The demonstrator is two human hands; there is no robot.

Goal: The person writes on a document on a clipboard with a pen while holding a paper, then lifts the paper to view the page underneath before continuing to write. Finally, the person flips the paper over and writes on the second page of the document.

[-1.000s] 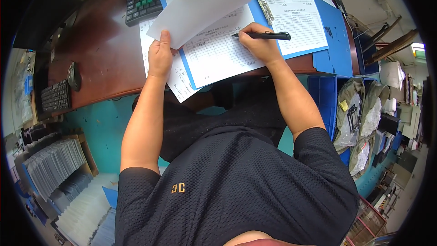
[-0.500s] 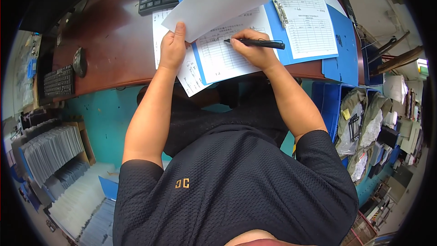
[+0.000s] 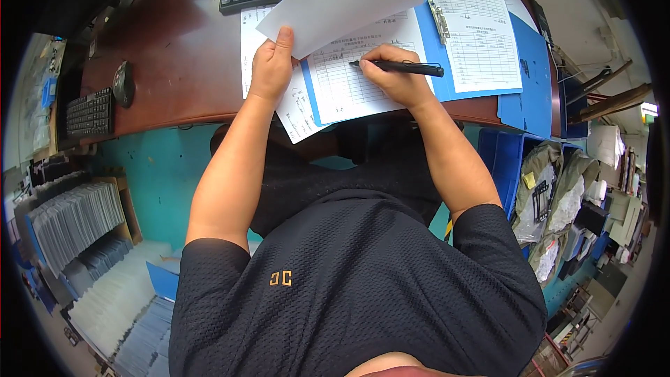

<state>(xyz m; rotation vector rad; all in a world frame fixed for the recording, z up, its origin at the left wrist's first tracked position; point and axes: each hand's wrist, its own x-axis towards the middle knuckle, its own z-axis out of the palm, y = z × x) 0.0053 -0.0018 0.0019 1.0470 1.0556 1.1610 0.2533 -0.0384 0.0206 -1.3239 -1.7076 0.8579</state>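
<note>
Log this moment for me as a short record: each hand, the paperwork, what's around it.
Left hand: holds a lifted white sheet near its lower-left corner
Right hand: grips a black pen
Pen tip: at the printed form; contact unclear
Under form: blue board
Right of form: metal clip
Desk left: mouse, small keyboard

The form (image 3: 349,91) bears a small printed heading above a ruled table, handwriting in the upper rows and a short handwritten mark near its lower edge. The right page (image 3: 478,31) carries two headed tables, one above the other, with handwriting between. The loose sheet (image 3: 299,113) has handwritten lines. A gold, letter-like emblem (image 3: 280,278) stands on the shirt (image 3: 391,265). The paper's wording seems too small to read surely.
</note>
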